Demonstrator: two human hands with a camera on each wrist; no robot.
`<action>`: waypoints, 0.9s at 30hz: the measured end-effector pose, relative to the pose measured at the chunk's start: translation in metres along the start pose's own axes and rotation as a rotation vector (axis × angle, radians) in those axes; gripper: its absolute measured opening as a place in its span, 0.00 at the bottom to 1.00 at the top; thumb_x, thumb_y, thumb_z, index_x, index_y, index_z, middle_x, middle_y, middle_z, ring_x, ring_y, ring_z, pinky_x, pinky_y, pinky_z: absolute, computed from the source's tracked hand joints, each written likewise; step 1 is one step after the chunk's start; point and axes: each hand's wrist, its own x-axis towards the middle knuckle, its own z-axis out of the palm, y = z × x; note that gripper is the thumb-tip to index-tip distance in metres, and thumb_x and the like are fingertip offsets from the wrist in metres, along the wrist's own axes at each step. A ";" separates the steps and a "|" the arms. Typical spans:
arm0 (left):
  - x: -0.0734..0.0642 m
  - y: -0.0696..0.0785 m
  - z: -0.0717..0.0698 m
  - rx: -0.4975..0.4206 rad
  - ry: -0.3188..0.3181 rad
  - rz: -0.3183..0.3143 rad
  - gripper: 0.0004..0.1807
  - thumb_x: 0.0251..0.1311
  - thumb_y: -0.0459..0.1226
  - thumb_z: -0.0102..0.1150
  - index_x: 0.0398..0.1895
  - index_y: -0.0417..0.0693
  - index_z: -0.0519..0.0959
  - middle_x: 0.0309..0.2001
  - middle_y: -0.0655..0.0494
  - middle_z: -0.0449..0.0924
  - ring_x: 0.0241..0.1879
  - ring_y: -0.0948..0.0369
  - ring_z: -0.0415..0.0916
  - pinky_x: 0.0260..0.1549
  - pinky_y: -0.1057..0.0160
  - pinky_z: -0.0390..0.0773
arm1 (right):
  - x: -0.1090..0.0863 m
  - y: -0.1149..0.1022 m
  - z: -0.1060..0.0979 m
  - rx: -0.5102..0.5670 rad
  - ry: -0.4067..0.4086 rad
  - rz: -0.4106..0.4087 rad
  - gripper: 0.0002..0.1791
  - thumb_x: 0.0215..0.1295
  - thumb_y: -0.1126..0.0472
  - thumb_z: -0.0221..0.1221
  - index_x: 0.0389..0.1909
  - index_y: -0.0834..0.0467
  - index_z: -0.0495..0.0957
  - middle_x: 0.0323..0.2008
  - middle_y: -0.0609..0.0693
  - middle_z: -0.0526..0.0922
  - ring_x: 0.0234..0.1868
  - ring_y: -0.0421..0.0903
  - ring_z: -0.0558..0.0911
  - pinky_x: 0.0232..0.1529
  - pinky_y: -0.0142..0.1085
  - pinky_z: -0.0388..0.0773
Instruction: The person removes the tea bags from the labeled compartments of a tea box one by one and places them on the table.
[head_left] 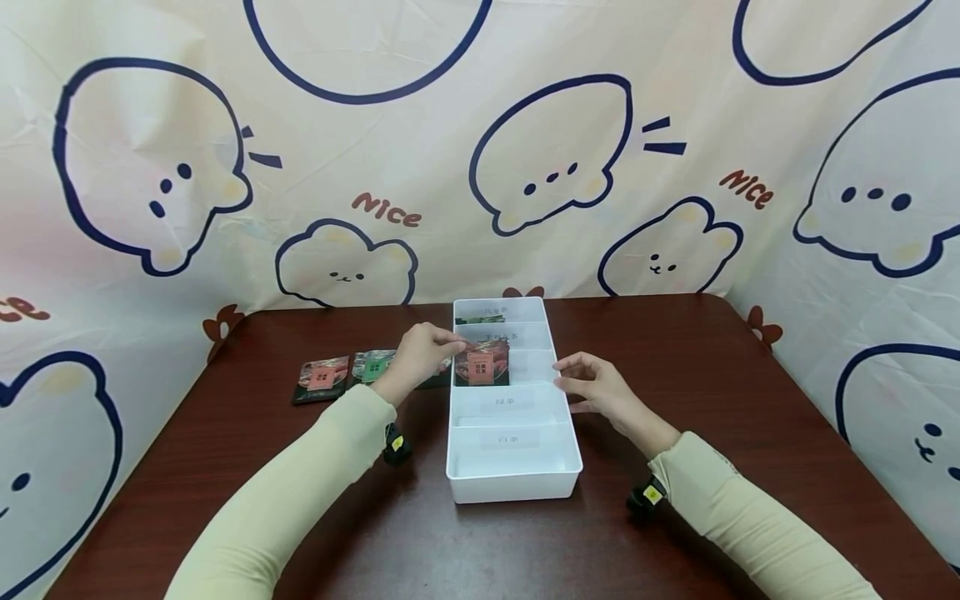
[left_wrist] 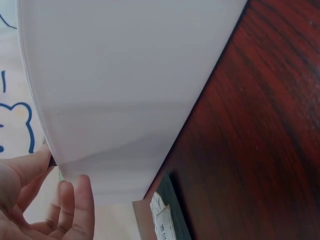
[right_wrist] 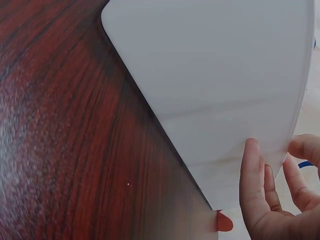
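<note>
On the left of the dark reddish-brown, wood-grained table (head_left: 712,367), a flat, dark square packet with a salmon-red label (head_left: 322,380) lay beside a flat, dark packet with a green label (head_left: 372,367), probably set in a row so each face could be read. A third, dark green packet (head_left: 437,380) showed only partly behind the person's left hand (head_left: 417,358).

That hand's thumb and fingers pinched the upper left corner of a glossy, dark red square packet with a salmon label (head_left: 482,367). Gripped by its edge, the packet kept its front uncovered and the fingers high. It stood roughly upright over the left part of the middle compartment of a long, white, open plastic box (head_left: 517,488); whether it touched the floor there could not be told. Printed labels on the sloping compartments presumably sorted the contents, and a thin green packet edge (head_left: 480,319) showed in the farthest.

At the right wall, the person's right hand (head_left: 600,390) held the rim between bent fingertips, some over it and some outside, apparently to steady the light box.
</note>
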 end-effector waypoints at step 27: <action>-0.012 0.028 -0.048 -0.332 0.191 0.385 0.14 0.67 0.43 0.57 0.51 0.48 0.81 0.48 0.49 0.83 0.39 0.59 0.81 0.35 0.64 0.85 | 0.000 0.003 -0.001 -0.002 0.003 0.006 0.19 0.65 0.62 0.62 0.55 0.63 0.73 0.44 0.54 0.76 0.42 0.46 0.79 0.39 0.44 0.85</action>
